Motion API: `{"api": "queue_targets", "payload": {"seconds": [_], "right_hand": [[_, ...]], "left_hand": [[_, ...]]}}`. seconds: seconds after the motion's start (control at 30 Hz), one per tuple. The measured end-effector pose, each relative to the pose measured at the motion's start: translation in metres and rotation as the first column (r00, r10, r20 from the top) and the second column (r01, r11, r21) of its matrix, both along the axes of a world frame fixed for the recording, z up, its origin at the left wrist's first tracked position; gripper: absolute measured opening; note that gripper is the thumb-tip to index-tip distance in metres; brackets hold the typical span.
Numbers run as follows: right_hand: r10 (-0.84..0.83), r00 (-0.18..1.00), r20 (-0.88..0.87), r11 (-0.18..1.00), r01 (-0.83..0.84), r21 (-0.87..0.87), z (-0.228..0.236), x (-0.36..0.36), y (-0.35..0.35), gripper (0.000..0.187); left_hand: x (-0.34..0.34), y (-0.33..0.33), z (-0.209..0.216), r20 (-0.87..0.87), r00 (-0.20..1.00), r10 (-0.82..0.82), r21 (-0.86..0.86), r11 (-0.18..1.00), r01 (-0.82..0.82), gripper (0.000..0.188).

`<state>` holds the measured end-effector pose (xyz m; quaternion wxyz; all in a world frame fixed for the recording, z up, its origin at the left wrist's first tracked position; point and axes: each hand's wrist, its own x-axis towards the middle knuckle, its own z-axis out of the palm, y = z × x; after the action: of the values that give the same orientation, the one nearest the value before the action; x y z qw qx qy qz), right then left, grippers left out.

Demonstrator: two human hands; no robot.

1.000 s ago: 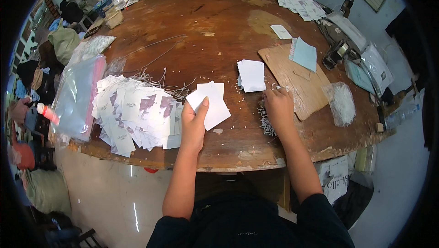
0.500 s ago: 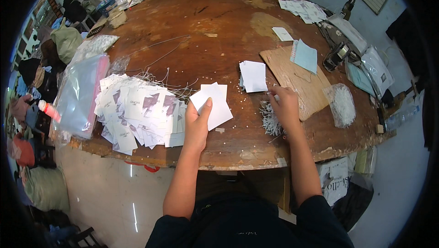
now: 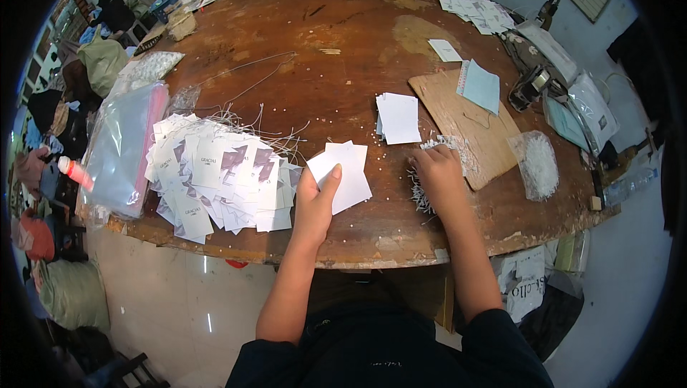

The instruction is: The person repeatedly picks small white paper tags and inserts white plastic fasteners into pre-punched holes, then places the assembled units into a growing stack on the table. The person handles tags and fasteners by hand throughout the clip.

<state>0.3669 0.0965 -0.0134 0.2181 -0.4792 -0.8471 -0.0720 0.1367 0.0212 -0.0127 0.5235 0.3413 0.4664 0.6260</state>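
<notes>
"What do you hold?"
"My left hand (image 3: 317,208) holds white cards (image 3: 349,186), left of the board (image 3: 492,148)"
"And the other?"
"My right hand (image 3: 439,173) bends over strings (image 3: 420,198) beside the board; I can't tell what it holds"

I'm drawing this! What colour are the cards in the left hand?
White cards, in the head view.

A few blank white paper cards (image 3: 348,182), unevenly fanned, are held well left of the brown board (image 3: 465,109), while a tangled bundle of thin white strings (image 3: 421,199), partly hidden, lies just beside its near-left edge.
</notes>
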Motion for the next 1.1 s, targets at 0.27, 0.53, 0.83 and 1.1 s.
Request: {"api": "queue_targets", "payload": {"seconds": [0.27,0.53,0.83,1.1], "right_hand": [[0.053,0.675,-0.736,0.994,0.035,0.104,0.040,0.021,0.012,0.009],[0.023,0.024,-0.999,0.974,-0.225,0.017,0.072,0.002,-0.007,0.011],[-0.023,0.183,-0.983,0.921,-0.379,-0.092,0.066,-0.053,-0.017,0.013],[0.031,0.396,-0.918,0.781,-0.582,-0.225,0.028,-0.083,-0.028,0.028]], "left_hand": [[0.000,-0.003,-0.001,-0.005,1.000,0.011,0.056,0.998,-0.011,0.038],[0.004,-0.006,0.004,0.001,0.999,-0.053,0.024,0.998,0.053,0.039],[0.008,-0.014,0.017,0.250,0.939,-0.237,0.166,0.966,0.199,0.036],[0.002,-0.022,0.002,0.409,0.887,-0.215,0.096,0.977,0.193,0.035]]}}
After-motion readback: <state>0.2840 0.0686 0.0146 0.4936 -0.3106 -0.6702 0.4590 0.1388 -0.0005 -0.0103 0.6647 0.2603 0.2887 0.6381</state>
